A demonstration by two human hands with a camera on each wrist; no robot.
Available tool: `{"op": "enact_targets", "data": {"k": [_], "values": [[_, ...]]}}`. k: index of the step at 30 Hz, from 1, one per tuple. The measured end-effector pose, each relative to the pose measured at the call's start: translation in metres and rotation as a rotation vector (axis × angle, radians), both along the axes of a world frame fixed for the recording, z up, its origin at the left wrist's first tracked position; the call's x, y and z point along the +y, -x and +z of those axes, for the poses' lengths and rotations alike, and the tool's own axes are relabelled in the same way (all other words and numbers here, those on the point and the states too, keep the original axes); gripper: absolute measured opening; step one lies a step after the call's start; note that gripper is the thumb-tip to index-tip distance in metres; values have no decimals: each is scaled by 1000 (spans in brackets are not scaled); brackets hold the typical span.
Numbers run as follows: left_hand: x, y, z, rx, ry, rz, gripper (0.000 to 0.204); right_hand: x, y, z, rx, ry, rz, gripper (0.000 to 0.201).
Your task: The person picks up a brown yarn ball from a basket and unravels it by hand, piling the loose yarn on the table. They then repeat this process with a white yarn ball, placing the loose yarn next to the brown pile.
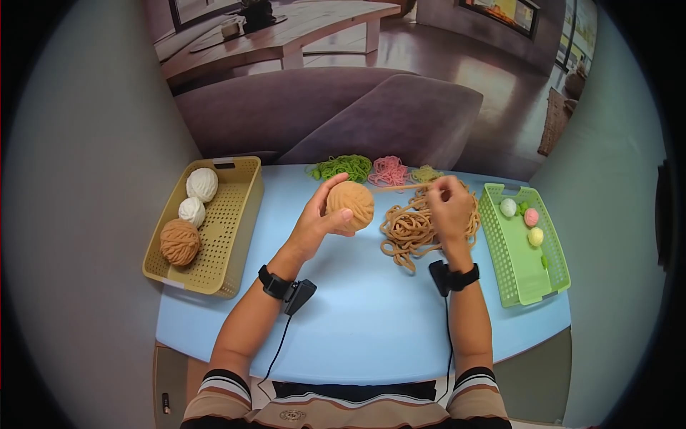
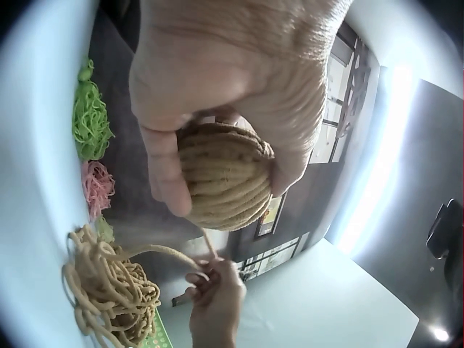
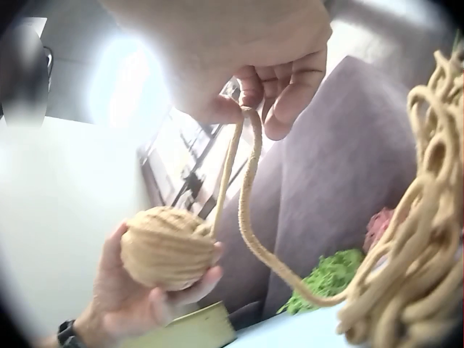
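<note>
A tan ball of yarn sits in my left hand, thumb and fingers curled round its sides above the table. From it a strand of tan yarn runs taut to my right hand, which pinches it between thumb and fingertips. In the right wrist view the strand bends over the pinching fingers and drops to the loose pile of thick tan yarn. That pile lies on the table beneath and left of my right hand, partly hidden by it.
On the left, a tan basket holds two white yarn balls and a brown one. A green basket with small balls stands right. Green, pink and yellow-green yarn lie along the back edge.
</note>
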State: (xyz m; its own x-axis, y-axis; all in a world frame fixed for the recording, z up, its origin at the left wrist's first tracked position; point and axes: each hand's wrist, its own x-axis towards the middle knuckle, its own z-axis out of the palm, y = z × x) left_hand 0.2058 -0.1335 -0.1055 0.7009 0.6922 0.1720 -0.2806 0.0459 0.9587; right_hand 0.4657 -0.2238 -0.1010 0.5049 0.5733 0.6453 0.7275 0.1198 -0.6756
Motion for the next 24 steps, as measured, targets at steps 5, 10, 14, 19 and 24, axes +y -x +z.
{"op": "enact_targets", "data": {"k": [5,10,14,19,24], "values": [[5,-4,-8,-60,-23,-9,83,2,-44,-12,-247,98,-189,18],[3,-8,-15,-96,-38,15,81,4,24,-1,143,244,489,53],[5,-9,-17,-124,-36,101,79,-4,86,-12,145,323,588,62],[3,-6,-10,-69,24,137,78,-6,86,-10,107,472,547,40],[9,-6,-20,-130,77,12,88,-14,88,4,219,225,550,21]]}}
